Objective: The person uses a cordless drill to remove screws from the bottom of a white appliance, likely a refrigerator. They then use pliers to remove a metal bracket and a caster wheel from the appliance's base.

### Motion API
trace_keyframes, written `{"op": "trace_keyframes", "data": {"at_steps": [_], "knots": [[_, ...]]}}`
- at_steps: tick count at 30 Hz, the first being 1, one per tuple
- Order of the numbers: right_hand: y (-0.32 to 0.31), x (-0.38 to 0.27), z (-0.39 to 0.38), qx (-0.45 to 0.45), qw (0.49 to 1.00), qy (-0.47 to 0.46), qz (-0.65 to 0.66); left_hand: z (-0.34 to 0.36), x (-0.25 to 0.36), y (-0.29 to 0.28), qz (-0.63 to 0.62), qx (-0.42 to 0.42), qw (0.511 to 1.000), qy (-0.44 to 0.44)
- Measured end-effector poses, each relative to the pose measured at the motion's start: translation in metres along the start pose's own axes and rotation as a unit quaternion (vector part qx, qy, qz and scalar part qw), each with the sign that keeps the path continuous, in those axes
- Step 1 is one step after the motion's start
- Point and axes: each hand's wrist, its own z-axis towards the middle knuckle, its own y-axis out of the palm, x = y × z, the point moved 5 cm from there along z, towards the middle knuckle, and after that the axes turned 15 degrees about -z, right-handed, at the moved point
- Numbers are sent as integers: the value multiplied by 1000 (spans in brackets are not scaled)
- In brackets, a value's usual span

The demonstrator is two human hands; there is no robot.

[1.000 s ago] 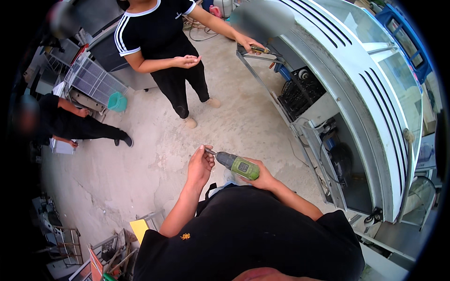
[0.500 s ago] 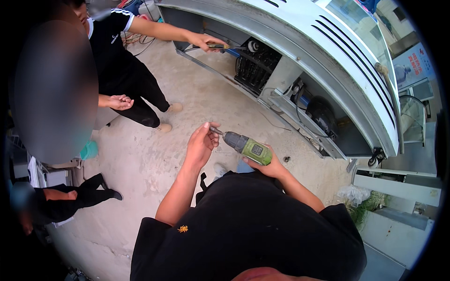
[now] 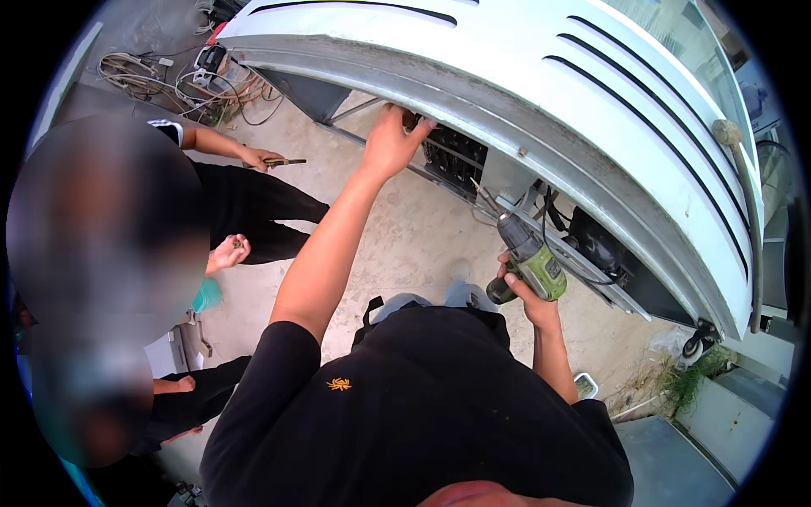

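My right hand (image 3: 525, 291) grips a green and black cordless drill (image 3: 538, 262) by its handle, its long thin bit pointing up toward the cabinet. My left hand (image 3: 395, 142) reaches to the lower opening of a white cabinet (image 3: 524, 42) with a metal rim. Its thumb lies against the rim's underside and its curled fingers close on something small and dark, mostly hidden. Beside that hand, a black finned unit (image 3: 456, 160) sits inside the opening. Further right in the opening is a black rounded part (image 3: 596, 245) with cables.
At the left a person in black holds a slim tool (image 3: 285, 161) in one hand. Another person's arm (image 3: 173, 386) shows lower left. Coiled cables (image 3: 135, 72) lie at the back left. A caster wheel (image 3: 694, 345) stands under the cabinet's right end, near grass (image 3: 693, 380).
My left hand has moved from the drill's bit up to the cabinet opening. The drill has moved right, its bit turned upward. The other person's hand with the tool has withdrawn from the cabinet.
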Motion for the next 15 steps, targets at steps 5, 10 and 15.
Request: {"op": "trace_keyframes", "data": {"at_steps": [5,10,15], "knots": [[2,-2,15,16,1000,22,-4,51,14,57,121,-62,978,158],[25,-8,31,28,1000,5,-10,73,-12,69,-46,-119,986,105],[68,-20,48,65,997,-43,-13,57,-32,12,-112,-161,980,17]]}}
